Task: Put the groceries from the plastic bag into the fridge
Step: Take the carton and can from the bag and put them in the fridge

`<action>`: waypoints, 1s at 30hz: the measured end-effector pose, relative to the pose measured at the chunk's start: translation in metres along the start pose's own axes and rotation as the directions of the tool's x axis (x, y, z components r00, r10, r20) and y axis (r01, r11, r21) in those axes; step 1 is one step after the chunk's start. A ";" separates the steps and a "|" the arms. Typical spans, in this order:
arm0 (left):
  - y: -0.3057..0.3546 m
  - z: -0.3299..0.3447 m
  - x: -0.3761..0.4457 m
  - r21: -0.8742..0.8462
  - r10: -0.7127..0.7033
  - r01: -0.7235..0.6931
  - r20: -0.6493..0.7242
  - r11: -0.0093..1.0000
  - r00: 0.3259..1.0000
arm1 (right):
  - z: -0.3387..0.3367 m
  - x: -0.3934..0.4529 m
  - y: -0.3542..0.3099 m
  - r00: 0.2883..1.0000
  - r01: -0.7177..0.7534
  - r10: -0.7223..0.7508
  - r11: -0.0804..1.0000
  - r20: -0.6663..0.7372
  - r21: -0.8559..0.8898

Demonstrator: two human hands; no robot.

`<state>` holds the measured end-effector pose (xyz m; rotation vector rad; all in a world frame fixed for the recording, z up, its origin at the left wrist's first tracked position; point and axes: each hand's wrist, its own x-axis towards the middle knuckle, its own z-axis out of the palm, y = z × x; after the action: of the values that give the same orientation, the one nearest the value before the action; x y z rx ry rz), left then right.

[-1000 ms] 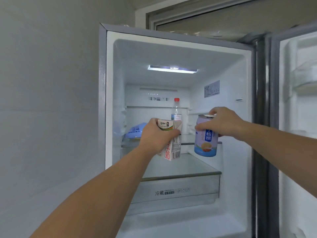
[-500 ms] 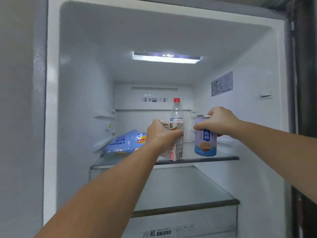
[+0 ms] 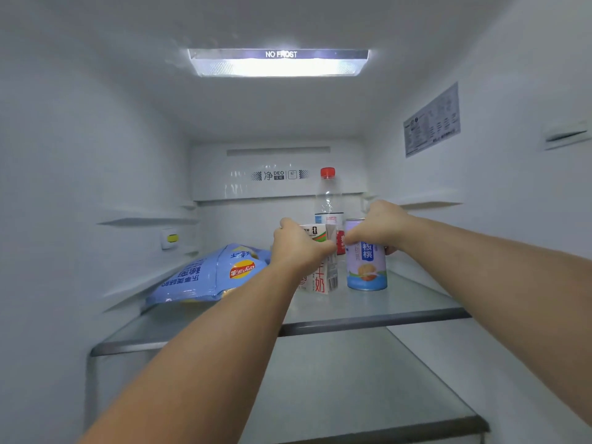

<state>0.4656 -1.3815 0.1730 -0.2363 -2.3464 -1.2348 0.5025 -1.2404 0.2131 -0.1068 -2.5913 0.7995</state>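
Inside the fridge (image 3: 96,155), a milk carton (image 3: 322,277) is held by the left hand (image 3: 296,248) and a blue can (image 3: 366,267) is gripped at the top by the right hand (image 3: 379,227). Both stand on the upper glass shelf (image 3: 400,302), side by side. A blue chip bag (image 3: 205,277) lies to the left, and a clear bottle (image 3: 327,197) stands behind

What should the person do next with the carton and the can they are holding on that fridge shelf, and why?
Probably let go of both and draw the arms back. The milk carton and the walnut drink can appear to stand upright on the glass shelf, in front of the water bottle and beside the chip bag. The left hand and right hand grip their tops.
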 end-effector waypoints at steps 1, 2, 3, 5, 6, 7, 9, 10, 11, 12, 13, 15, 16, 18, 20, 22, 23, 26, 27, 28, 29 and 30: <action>0.000 0.002 0.006 0.043 -0.006 0.005 0.005 0.999 1.000 | 0.003 0.005 0.000 1.000 0.009 -0.009 1.000 -0.008 -0.016; 0.001 0.003 0.011 0.081 -0.011 0.010 0.014 0.997 1.000 | 0.007 0.010 0.000 1.000 0.014 -0.014 1.000 -0.014 -0.024; 0.002 0.003 0.016 0.109 -0.020 0.017 0.028 0.994 0.999 | 0.010 0.015 0.000 1.000 0.016 -0.016 1.000 -0.014 -0.025; 0.003 0.005 0.026 0.137 -0.034 0.026 0.058 0.990 0.998 | 0.015 0.024 0.002 1.000 0.012 -0.013 1.000 -0.006 -0.016; 0.002 0.006 0.029 0.142 -0.039 0.031 0.058 0.989 0.998 | 0.017 0.028 0.002 1.000 0.008 -0.008 1.000 -0.004 -0.009; 0.001 0.007 0.032 0.143 -0.045 0.038 0.045 0.989 0.998 | 0.018 0.032 0.003 1.000 0.004 -0.004 1.000 -0.004 -0.003; -0.002 0.011 0.035 0.144 -0.053 0.052 0.006 0.988 0.999 | 0.020 0.038 0.006 1.000 0.004 -0.004 1.000 -0.001 0.005; -0.004 0.012 0.037 0.145 -0.056 0.056 -0.004 0.988 0.998 | 0.021 0.041 0.007 1.000 0.008 -0.008 1.000 0.001 0.007; -0.005 0.013 0.040 0.147 -0.061 0.062 -0.009 0.987 0.998 | 0.023 0.044 0.007 1.000 0.009 -0.010 1.000 0.003 0.007; -0.006 0.014 0.042 0.148 -0.067 0.068 -0.009 0.987 0.998 | 0.025 0.047 0.008 1.000 0.006 -0.006 1.000 0.000 -0.001; -0.005 0.015 0.043 0.147 -0.073 0.073 -0.007 0.986 0.997 | 0.027 0.050 0.009 1.000 0.002 -0.002 1.000 -0.008 -0.012; -0.005 0.016 0.045 0.146 -0.085 0.084 0.001 0.986 0.996 | 0.032 0.058 0.012 1.000 -0.014 0.014 1.000 -0.025 -0.010; -0.005 0.015 0.045 0.145 -0.089 0.087 0.004 0.986 0.996 | 0.034 0.060 0.013 0.999 -0.023 0.024 1.000 -0.035 0.012; -0.004 0.014 0.042 0.143 -0.089 0.085 0.017 0.986 0.996 | 0.036 0.060 0.016 0.998 -0.044 0.048 0.996 -0.047 0.081; -0.003 0.011 0.036 0.139 -0.071 0.065 0.035 0.988 0.997 | 0.038 0.057 0.019 0.997 -0.042 0.051 0.990 -0.064 0.134; -0.003 0.005 0.028 0.130 -0.033 0.028 0.041 0.991 0.999 | 0.039 0.051 0.020 0.995 -0.047 0.059 0.987 -0.078 0.155; -0.002 0.001 0.023 0.127 -0.017 0.011 0.043 0.992 0.999 | 0.038 0.045 0.019 0.994 -0.048 0.062 0.988 -0.086 0.150; -0.003 -0.014 0.004 0.140 0.017 -0.026 0.063 0.990 0.998 | 0.036 0.023 0.016 0.992 -0.041 0.054 0.992 -0.114 0.120; -0.002 -0.020 -0.004 0.138 0.038 -0.049 0.081 0.989 0.996 | 0.035 0.014 0.015 0.992 -0.031 0.045 0.992 -0.120 0.119; 0.000 -0.027 -0.013 0.135 0.071 -0.086 0.108 0.987 0.992 | 0.034 0.001 0.012 0.992 -0.016 0.030 0.993 -0.125 0.118; 0.003 -0.034 -0.023 0.134 0.119 -0.137 0.134 0.982 0.984 | 0.032 -0.011 0.010 0.991 0.001 0.014 0.993 -0.131 0.114; 0.006 -0.041 -0.033 0.128 0.169 -0.189 0.155 0.974 0.973 | 0.030 -0.024 0.007 0.991 0.016 -0.002 0.995 -0.132 0.102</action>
<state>0.5096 -1.4088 0.1813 -0.4923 -2.4592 -0.9892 0.5111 -1.2548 0.1782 -0.1135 -2.4209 0.8910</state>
